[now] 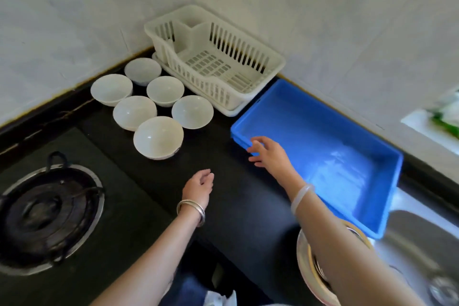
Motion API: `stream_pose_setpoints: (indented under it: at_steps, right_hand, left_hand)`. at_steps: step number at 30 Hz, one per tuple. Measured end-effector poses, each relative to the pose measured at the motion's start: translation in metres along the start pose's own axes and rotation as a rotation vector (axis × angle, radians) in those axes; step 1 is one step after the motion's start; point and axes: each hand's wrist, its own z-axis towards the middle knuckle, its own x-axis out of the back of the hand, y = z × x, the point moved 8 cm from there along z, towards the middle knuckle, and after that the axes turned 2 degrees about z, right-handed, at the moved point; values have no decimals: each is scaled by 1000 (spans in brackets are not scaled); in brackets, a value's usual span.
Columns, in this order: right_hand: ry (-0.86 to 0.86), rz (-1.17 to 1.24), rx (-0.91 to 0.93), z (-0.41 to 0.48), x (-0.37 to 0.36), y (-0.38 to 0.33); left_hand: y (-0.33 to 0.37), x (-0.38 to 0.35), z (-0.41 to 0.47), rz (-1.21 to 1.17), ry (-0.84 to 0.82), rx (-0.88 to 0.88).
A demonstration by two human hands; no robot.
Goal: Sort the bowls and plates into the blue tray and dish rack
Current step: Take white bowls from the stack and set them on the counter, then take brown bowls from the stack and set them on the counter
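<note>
Several white bowls stand upright on the black counter; the nearest bowl (158, 137) is in front, the others behind it toward the wall. A cream dish rack (270, 62) sits in the corner with nothing in it. To its right lies the blue tray (392, 164), with nothing in it. My right hand (268, 153) reaches to the tray's near-left corner, fingers spread and relaxed, holding nothing. My left hand (198, 187) hovers over the counter, fingers loosely curled and holding nothing. A stack of plates (306, 273) shows under my right forearm, partly hidden.
A gas burner (47, 216) is set into the counter at the left. A steel sink (422, 256) lies at the lower right beside the tray. Tiled walls close the corner behind the rack. A windowsill with a green packet (444, 117) is at the right edge.
</note>
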Motion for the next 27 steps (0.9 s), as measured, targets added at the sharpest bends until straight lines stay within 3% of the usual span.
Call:
stream_pose_setpoints:
  at_steps: [6, 11, 18, 27]
  right_hand:
    - [302, -224, 13, -99, 117, 53]
    - [524, -406, -91, -177, 182, 101]
    - [549, -513, -148, -221, 198, 147]
    - [653, -674, -87, -226, 193, 143]
  left_hand:
    - [11, -109, -76, 305, -327, -162]
    - [15, -175, -131, 563, -461, -377]
    - [10, -209, -166, 729, -462, -533]
    - [7, -215, -167, 770, -397, -546]
